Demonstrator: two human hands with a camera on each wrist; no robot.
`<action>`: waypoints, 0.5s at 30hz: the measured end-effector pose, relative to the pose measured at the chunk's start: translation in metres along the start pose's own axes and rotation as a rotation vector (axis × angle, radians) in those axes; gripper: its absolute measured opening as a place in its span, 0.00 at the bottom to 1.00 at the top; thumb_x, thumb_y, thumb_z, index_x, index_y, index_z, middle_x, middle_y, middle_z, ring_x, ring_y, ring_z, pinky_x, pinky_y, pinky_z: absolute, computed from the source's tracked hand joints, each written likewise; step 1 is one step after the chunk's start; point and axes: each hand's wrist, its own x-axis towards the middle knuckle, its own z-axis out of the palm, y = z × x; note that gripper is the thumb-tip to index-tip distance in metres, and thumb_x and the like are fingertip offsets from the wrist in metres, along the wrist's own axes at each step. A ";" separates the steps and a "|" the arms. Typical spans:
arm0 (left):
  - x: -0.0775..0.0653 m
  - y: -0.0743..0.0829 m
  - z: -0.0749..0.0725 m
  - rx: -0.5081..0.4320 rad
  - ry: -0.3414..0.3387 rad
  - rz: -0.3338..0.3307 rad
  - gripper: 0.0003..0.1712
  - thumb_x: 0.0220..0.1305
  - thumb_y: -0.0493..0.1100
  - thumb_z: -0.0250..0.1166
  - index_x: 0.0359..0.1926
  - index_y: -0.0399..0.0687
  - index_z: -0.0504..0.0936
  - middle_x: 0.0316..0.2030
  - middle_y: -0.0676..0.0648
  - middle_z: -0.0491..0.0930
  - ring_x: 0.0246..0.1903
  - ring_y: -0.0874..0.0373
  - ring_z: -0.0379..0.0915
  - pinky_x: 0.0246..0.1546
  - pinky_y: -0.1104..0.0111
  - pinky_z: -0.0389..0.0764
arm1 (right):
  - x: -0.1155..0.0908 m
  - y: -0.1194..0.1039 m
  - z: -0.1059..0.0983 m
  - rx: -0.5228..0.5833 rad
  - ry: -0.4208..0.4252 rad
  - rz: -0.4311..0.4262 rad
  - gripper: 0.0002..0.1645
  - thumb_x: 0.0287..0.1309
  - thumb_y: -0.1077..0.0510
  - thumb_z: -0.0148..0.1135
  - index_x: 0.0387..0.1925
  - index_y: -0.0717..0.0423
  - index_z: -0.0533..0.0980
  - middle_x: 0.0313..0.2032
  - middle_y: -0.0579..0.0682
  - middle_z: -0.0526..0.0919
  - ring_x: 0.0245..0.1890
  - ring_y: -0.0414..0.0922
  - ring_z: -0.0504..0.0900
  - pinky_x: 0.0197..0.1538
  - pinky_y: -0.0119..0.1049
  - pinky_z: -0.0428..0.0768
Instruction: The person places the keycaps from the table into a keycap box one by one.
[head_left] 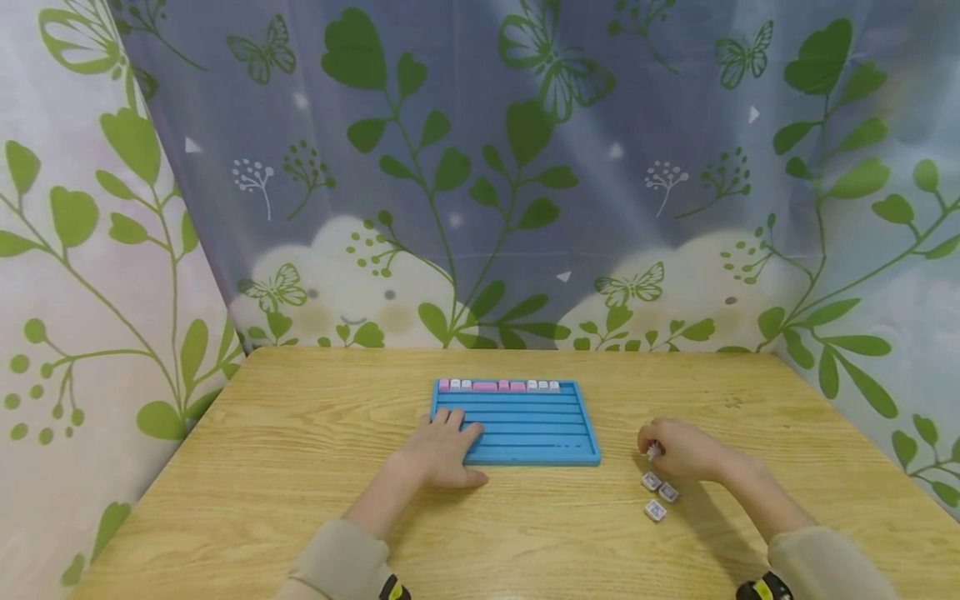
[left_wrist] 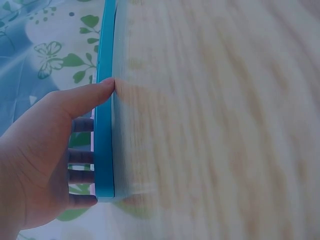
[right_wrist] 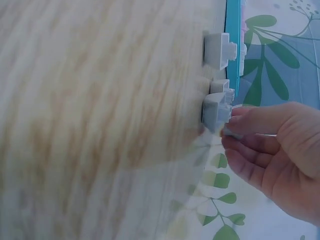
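Observation:
A blue keycap tray (head_left: pixel 532 454) lies on the wooden table, with a row of pink and white keycaps (head_left: pixel 487 387) along its far edge. Over the tray's left end rests my left hand (head_left: pixel 442 450), fingers spread flat across the ridges; in the left wrist view its thumb (left_wrist: pixel 95 96) touches the near side. To the right of the tray, my right hand (head_left: pixel 682 450) pinches a small white keycap (head_left: pixel 654 451) between thumb and fingers. Close by that hand lie three loose keycaps (head_left: pixel 656 511), undersides up.
The wooden table (head_left: pixel 300 400) extends around the tray on all sides. Behind it hangs a curtain (head_left: pixel 480 167) printed with leaves, butterflies and clouds.

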 end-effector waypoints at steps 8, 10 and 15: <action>0.000 0.000 0.001 -0.003 -0.008 -0.003 0.41 0.55 0.69 0.57 0.63 0.52 0.66 0.59 0.39 0.62 0.56 0.43 0.57 0.54 0.48 0.61 | 0.008 0.000 0.002 0.024 0.093 -0.041 0.08 0.54 0.71 0.58 0.36 0.61 0.77 0.33 0.48 0.74 0.30 0.40 0.72 0.32 0.34 0.74; 0.000 0.000 0.001 -0.002 -0.007 -0.004 0.41 0.55 0.69 0.57 0.63 0.52 0.66 0.59 0.39 0.62 0.56 0.43 0.57 0.54 0.48 0.61 | 0.009 -0.001 0.003 0.027 0.128 -0.063 0.09 0.52 0.72 0.58 0.36 0.62 0.78 0.33 0.48 0.73 0.31 0.40 0.72 0.31 0.34 0.74; 0.000 0.000 0.001 0.012 0.006 0.002 0.41 0.55 0.69 0.57 0.63 0.52 0.66 0.58 0.39 0.63 0.55 0.43 0.58 0.53 0.48 0.62 | 0.013 -0.003 0.004 0.020 0.173 -0.060 0.11 0.51 0.72 0.60 0.39 0.64 0.77 0.35 0.51 0.76 0.31 0.42 0.75 0.31 0.33 0.75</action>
